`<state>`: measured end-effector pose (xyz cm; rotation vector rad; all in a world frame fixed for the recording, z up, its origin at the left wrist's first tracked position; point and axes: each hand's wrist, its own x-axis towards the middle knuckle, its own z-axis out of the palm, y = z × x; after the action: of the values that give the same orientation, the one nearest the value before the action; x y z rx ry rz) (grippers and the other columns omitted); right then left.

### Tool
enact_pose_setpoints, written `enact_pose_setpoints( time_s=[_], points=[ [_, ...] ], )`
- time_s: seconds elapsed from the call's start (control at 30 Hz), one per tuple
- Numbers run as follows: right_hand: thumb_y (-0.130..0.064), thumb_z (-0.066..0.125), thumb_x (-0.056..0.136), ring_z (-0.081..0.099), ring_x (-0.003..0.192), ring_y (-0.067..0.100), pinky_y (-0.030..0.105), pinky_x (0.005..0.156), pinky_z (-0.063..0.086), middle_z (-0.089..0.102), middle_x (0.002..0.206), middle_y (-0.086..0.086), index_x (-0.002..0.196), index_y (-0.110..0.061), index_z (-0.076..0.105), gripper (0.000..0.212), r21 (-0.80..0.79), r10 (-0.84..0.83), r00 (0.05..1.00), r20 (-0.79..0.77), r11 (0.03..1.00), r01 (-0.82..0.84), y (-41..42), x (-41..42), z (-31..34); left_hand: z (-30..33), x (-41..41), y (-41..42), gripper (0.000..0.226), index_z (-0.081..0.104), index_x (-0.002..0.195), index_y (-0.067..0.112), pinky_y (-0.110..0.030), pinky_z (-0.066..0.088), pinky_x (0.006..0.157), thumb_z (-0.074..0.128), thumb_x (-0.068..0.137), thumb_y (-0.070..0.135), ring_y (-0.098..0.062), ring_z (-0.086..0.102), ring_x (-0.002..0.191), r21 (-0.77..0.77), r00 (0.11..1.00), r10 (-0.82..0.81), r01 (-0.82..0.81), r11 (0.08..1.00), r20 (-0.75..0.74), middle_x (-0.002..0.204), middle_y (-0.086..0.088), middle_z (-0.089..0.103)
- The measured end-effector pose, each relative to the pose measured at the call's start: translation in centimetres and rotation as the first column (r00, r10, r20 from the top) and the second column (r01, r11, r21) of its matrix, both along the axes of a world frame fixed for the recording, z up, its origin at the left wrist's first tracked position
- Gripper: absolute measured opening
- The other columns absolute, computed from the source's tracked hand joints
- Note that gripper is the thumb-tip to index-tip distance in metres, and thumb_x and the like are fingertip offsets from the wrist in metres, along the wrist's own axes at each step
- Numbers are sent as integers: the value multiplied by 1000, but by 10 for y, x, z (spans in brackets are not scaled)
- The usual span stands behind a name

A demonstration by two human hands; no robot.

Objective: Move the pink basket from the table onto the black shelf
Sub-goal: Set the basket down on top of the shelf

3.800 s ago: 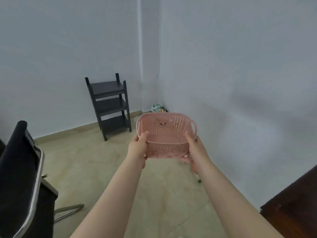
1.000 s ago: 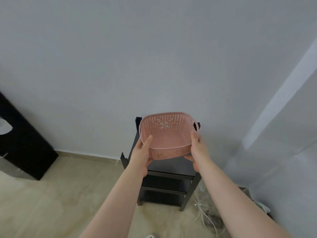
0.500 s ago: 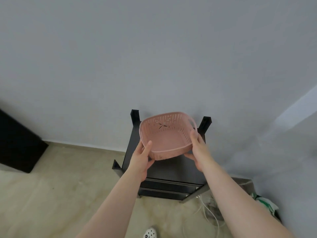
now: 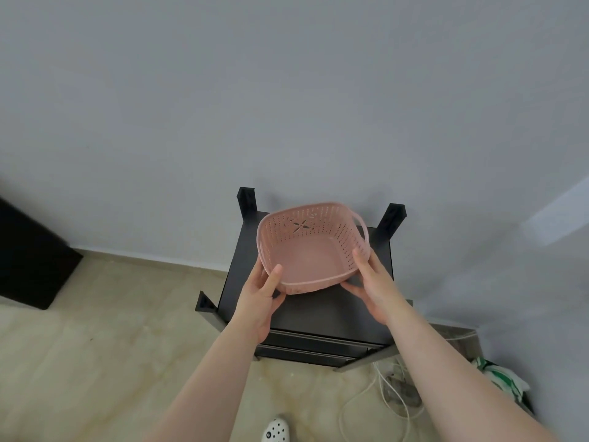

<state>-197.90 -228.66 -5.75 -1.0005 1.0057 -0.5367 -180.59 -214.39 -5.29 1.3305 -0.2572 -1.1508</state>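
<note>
The pink basket (image 4: pixel 310 250) is perforated plastic, empty, with a loop handle on its right side. It is held over the back half of the top board of the black shelf (image 4: pixel 331 314), tilted slightly toward me. I cannot tell whether its base touches the board. My left hand (image 4: pixel 263 293) grips its near left corner, thumb on the rim. My right hand (image 4: pixel 371 282) grips its near right side, fingers under the base. The shelf stands against the grey wall, with corner posts sticking up and lower tiers partly visible beneath.
A dark cabinet (image 4: pixel 28 260) stands at the left against the wall. White cables (image 4: pixel 382 390) lie on the beige floor right of the shelf, beside a green and white bag (image 4: pixel 500 378). A white perforated shoe (image 4: pixel 275 430) is at the bottom edge.
I have walked up to the shelf and the view has tipped downward. The basket, held in both hands throughout, has come lower and now sits over the top board.
</note>
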Motion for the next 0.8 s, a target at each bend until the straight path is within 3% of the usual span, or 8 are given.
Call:
enact_pose_setpoints(
  time_s=[0.27, 0.4, 0.6, 0.8],
  points=[
    [-46, 57, 93, 50, 125, 15, 54, 104, 46, 55, 137, -7, 146, -36, 43, 56, 1, -26, 999, -21, 1000, 26, 1, 6, -9, -10, -1, -1, 50, 48, 139, 39, -21, 53, 77, 62, 91, 30, -8, 58, 113, -22, 1000, 12, -12, 1000, 4, 121, 14, 66],
    [-43, 56, 95, 51, 120, 14, 56, 104, 45, 54, 136, -6, 147, -35, 41, 55, 3, -39, 999, -25, 999, 39, 1, 8, -10, -15, 0, -2, 51, 47, 140, 38, -30, 51, 91, 61, 92, 28, -8, 57, 113, -36, 1000, 18, -18, 999, 5, 126, 10, 63],
    [-44, 55, 94, 52, 118, 14, 55, 102, 47, 55, 132, -7, 147, -33, 41, 56, -4, -42, 999, -21, 999, 42, -1, 10, -12, -21, -2, -4, 54, 47, 140, 39, -29, 51, 89, 65, 89, 31, -11, 55, 117, -41, 1000, 18, -17, 999, 20, 127, 11, 63],
    [-48, 61, 86, 52, 124, 17, 53, 103, 48, 57, 131, -5, 143, -28, 45, 63, 21, -53, 999, 0, 998, 53, 0, 10, -13, -22, -1, 2, 85, 44, 141, 42, -30, 48, 95, 78, 64, 55, -7, 56, 118, -73, 999, -36, 37, 997, 17, 126, 16, 63]
  ],
)
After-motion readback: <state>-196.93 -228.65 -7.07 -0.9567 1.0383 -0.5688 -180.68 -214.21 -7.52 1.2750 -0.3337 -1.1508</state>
